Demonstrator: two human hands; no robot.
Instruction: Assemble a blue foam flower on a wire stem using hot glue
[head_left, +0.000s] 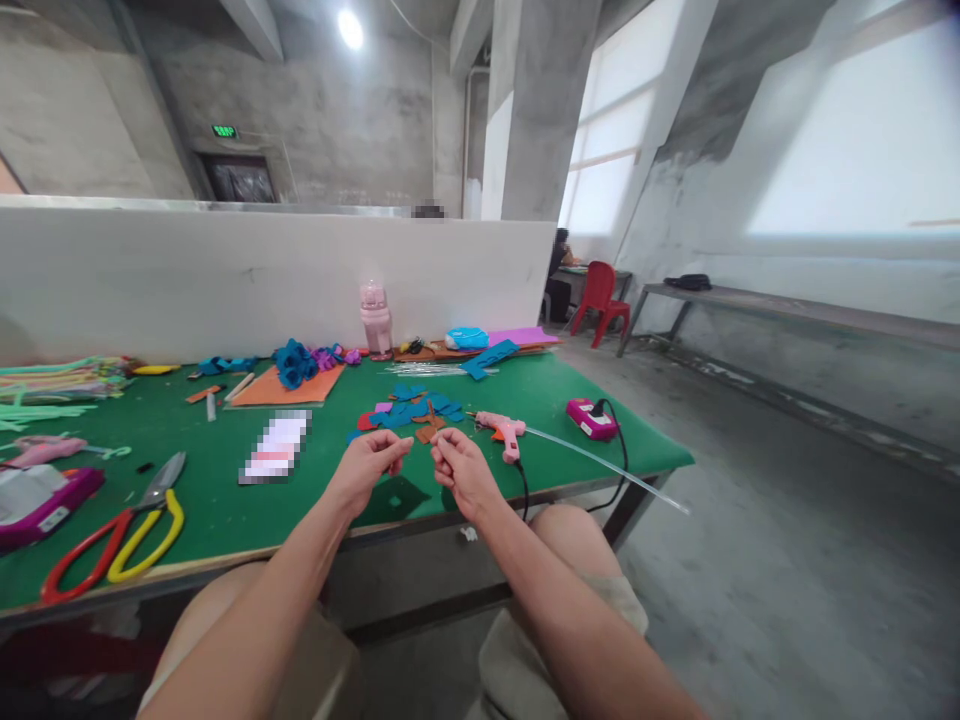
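Observation:
My left hand (370,468) is held over the front of the green table (232,525), thumb and fingers pinched together. Close beside it, a small gap apart, my right hand (460,472) also pinches with its fingertips. Whatever sits in either pinch is too small to make out. Just beyond the fingers lies a loose pile of cut blue pieces (409,412), with brown pieces (429,432) and a red one (366,421) among them. Right of the pile rests a pink glue gun (504,428); a long clear glue stick (607,464) runs from its back past the table edge.
Large scissors (154,495) with red and yellow handles lie at left, near a second pink glue gun (46,449). A magenta box (592,419) with a black cord sits at right. Behind are an orange sheet (259,388), a pink bottle (376,320) and a white partition (225,280).

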